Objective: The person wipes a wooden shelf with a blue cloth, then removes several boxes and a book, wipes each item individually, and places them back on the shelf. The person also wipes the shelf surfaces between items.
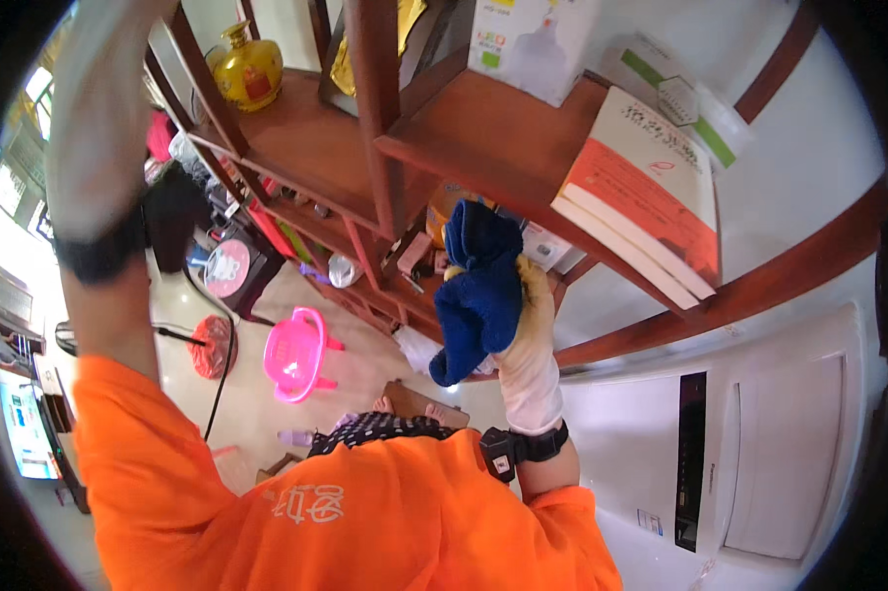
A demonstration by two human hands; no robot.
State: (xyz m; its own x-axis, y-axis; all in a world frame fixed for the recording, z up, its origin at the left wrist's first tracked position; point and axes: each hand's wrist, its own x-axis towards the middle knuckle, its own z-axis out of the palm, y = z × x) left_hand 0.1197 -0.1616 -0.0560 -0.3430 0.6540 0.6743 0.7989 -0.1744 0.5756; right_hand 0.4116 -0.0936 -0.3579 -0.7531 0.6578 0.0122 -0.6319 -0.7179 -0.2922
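My right hand (530, 332), in a soiled white glove, grips a bunched dark blue cloth (484, 284). Hand and cloth are just below the front edge of a brown wooden shelf unit (488, 122). My left hand (108, 103), also gloved, is raised at the upper left; it is blurred, and its fingers run past the top edge. Closest to my right hand on the upper shelf are two stacked books (643, 192) with white and orange covers. A white printed box (529, 48) stands behind them. On the shelf beneath, the cloth partly hides small boxes (547, 244).
A yellow round vase (248, 70) stands on the left shelf. White appliance with a black panel (691, 462) is at the lower right. A pink plastic chair (296, 354) and a red bag (211, 347) are on the floor. Bare feet rest on a brown wooden board (414, 405).
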